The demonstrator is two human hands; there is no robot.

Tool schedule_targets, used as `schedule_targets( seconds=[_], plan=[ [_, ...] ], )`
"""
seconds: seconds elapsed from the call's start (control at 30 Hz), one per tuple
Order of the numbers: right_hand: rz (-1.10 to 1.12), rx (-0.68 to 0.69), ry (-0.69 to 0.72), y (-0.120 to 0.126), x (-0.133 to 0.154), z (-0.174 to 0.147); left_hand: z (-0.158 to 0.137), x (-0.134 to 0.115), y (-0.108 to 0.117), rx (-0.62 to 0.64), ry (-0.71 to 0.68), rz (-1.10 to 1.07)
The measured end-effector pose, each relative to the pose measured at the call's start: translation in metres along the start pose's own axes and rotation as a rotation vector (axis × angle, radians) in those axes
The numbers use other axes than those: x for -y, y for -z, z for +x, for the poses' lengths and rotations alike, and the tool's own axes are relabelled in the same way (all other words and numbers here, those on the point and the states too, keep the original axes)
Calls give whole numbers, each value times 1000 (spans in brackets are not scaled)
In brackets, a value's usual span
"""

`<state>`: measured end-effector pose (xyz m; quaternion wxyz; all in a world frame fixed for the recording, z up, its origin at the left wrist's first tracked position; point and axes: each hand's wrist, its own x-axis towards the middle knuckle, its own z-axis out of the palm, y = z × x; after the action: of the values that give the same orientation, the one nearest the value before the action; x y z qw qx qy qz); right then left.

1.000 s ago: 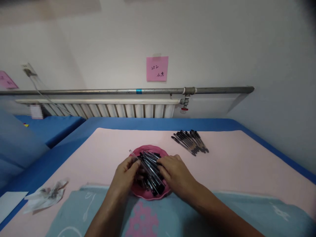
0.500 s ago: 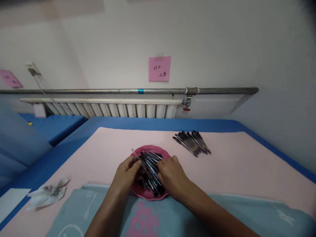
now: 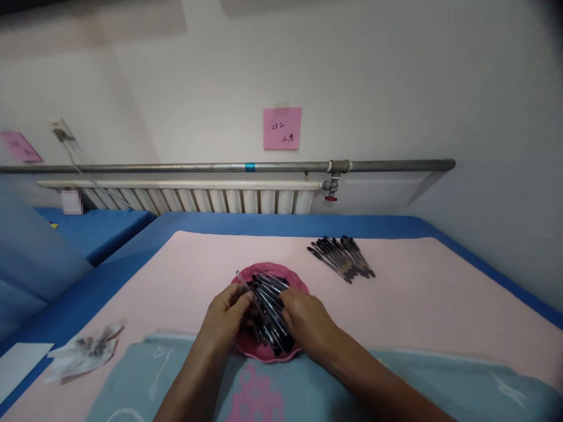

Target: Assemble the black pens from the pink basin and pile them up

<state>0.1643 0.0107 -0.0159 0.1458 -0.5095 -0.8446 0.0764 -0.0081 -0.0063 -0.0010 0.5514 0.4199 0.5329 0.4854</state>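
A round pink plate (image 3: pixel 269 355) with a wavy rim holds a heap of pen parts (image 3: pixel 273 310), clear barrels and black caps among them. At its left side my left hand (image 3: pixel 227 310) is closed on a clear pen barrel (image 3: pixel 241 278), whose end sticks up past the fingers. My right hand (image 3: pixel 308 319) reaches over the right rim with its fingers curled into the heap; what they hold, if anything, is hidden. Farther back on the right lie several capped black pens (image 3: pixel 342 258), side by side in a loose row.
The table has a pink cover (image 3: pixel 413 293) with a blue edge. A blue-green patterned cloth (image 3: pixel 185 363) lies along the front. Crumpled tissue (image 3: pixel 85 354) and a white sheet (image 3: pixel 21 366) are at the left. Behind stand a radiator (image 3: pixel 246 199) and a metal pipe (image 3: pixel 185 168).
The whole view has shifted slightly, so everything sits a little lower. My right hand's fingers have moved slightly over the heap; my left hand keeps its hold on the barrel.
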Motion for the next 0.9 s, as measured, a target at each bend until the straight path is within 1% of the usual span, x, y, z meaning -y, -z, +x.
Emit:
schedule_targets(
  seconds=[0.13,0.27,0.33,0.4,0.43,0.5,0.57,0.6,0.67,0.77,0.9],
  plan=[
    [129,-40,-21,0,-4,0,-1,1,0,13,-8,-5],
    [267,-86,-25,0,-9,1,-4,1,0,73,2,-7],
    [348,-107,-39,0,-9,1,-4,0,0,82,14,-8],
    [506,-142,-80,2,-9,2,-4,-2,0,83,10,6],
    [628,-164,-121,4,-9,2,-4,-4,0,87,-6,28],
    [943,-196,-240,12,-7,2,-6,-8,-1,119,-58,100],
    [1264,-223,-337,24,-6,2,-9,-11,-2,158,-142,202],
    [1396,-244,-358,30,-5,1,-11,-13,-3,178,-192,258],
    [1591,-301,-358,42,-3,0,-13,-13,-4,210,-297,368],
    [1729,-342,-344,53,0,-2,-15,-12,-6,245,-401,483],
    [1758,-370,-314,53,2,-3,-15,-10,-6,275,-425,530]
  ],
)
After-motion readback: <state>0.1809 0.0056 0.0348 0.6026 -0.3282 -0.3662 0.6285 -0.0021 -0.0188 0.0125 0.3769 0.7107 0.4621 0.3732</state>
